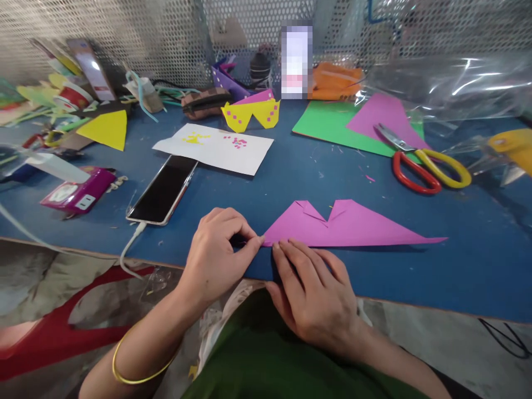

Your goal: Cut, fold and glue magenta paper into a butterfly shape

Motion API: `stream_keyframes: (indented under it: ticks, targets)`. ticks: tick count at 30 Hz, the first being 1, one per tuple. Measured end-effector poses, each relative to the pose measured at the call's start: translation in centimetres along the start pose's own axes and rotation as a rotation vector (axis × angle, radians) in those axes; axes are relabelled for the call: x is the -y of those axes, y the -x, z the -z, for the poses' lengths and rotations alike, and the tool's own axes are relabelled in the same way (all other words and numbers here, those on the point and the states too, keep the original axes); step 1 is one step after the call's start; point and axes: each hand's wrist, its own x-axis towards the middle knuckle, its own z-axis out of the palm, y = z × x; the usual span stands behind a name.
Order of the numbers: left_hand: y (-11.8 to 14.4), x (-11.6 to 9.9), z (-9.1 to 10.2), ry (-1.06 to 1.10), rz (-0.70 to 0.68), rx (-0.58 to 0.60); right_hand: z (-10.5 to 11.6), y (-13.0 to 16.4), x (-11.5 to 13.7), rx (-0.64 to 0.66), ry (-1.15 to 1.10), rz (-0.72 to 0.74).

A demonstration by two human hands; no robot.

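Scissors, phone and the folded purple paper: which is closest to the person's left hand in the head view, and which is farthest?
From the left hand:
1. Folded purple paper, touching the fingers, just to the right.
2. Phone, close by, up and to the left on the blue table.
3. Scissors, far right, beyond the paper, partly on the green sheet.

Folded purple paper (353, 227) lies flat on table edge (415, 288).

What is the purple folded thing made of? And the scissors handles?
The purple folded shape looks like matte craft paper: thin, flat, with sharp creases, pinched at its tip by the left hand. The scissors have glossy red and yellow handles, probably plastic, and shiny blades that look like metal.
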Motion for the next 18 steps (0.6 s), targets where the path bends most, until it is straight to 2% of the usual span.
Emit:
stream_keyframes:
  ticks: [11, 18]
  targets:
    - [-0.13, -0.21, 0.08, -0.086, -0.060, 0.049, -0.26, 0.08, -0.06, -0.016, 0.001, 0.002]
    - [0.30, 0.22, 0.28, -0.099, -0.013, -0.002, -0.29, 0.05, -0.09, -0.024, -0.006, 0.011]
